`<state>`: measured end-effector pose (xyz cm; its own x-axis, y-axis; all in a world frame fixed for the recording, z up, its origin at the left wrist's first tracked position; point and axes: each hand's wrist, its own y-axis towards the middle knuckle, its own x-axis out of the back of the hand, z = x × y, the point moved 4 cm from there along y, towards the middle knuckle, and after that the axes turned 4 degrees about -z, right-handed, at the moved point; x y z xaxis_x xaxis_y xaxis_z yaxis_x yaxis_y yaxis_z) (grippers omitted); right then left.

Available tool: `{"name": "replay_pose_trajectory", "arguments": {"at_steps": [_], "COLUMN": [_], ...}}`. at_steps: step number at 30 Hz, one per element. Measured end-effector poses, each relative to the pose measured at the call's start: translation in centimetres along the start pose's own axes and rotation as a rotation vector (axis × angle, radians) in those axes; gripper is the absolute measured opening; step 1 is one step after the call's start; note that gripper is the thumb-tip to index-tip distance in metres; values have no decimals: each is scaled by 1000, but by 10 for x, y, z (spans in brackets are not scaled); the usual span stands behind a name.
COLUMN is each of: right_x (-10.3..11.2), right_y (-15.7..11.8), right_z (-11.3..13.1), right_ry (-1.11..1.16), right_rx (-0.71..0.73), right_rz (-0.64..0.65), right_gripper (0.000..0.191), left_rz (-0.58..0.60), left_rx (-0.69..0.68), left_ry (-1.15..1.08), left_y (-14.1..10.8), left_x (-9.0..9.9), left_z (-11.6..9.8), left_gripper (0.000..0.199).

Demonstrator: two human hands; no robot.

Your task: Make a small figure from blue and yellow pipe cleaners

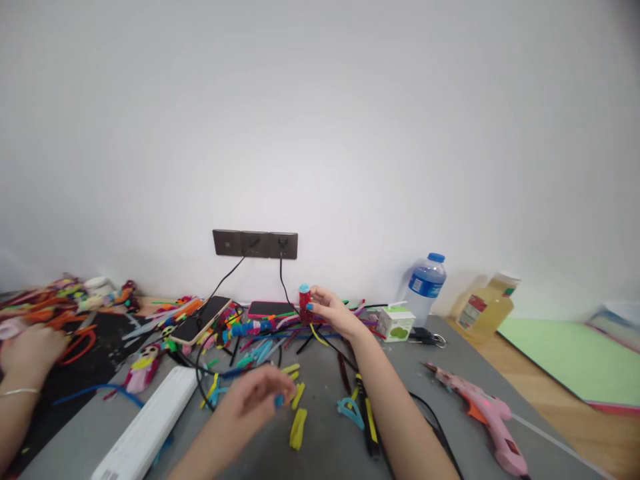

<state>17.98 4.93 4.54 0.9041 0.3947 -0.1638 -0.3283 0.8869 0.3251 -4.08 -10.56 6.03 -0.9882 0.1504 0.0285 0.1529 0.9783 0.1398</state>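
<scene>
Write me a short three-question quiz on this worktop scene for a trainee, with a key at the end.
1. True or false: the pink glue gun lies to the right of the blue-capped bottle.
2. What does the right hand hold?
A) a phone
B) a red piece with a light-blue top
C) a key ring
3. Fill in: the large sheet at the right is light ____.

Key: 1 true; 2 B; 3 green.

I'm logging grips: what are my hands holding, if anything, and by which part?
Your right hand pinches a red piece by its side, below its blue top. Left hand: too blurred to tell.
</scene>
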Motion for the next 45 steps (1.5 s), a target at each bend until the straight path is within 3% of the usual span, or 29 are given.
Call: {"name": "replay_pose_trajectory", "arguments": {"at_steps": [2, 5, 7, 10, 20, 30, 34, 39, 45], "right_x": [-2, -2, 0, 3, 3, 2, 13, 27, 29], "right_y": [-1, -1, -1, 0, -3, -5, -10, -29, -35], "right_z": [0, -1, -1, -4, -11, -11, -4, 10, 23], "right_ry": [0, 8, 22, 46, 18, -54, -246, -627, -770], "right_rx": [-14, -33, -38, -53, -110, -132, -147, -371, -413], "right_rz": [20, 11, -4, -28, 13, 58, 89, 272, 267], "right_gripper": [31, 32, 34, 35, 34, 30, 27, 20, 21], "left_rz": [-37, -163, -71, 64, -13, 51, 35, 31, 189], "left_rx": [-12, -59, -70, -104, -109, -91, -57, -30, 15], "left_ry": [5, 35, 14, -28, -97, -131, -161, -137, -121], "left_y": [46, 104, 128, 146, 149, 140, 142, 142, 141], "left_x": [-20, -33, -43, -54, -50, -54, -49, -48, -59], "left_z": [24, 44, 50, 53, 72, 72, 74, 77, 89], "left_gripper": [32, 44, 45, 42, 42, 34, 36, 36, 43]}}
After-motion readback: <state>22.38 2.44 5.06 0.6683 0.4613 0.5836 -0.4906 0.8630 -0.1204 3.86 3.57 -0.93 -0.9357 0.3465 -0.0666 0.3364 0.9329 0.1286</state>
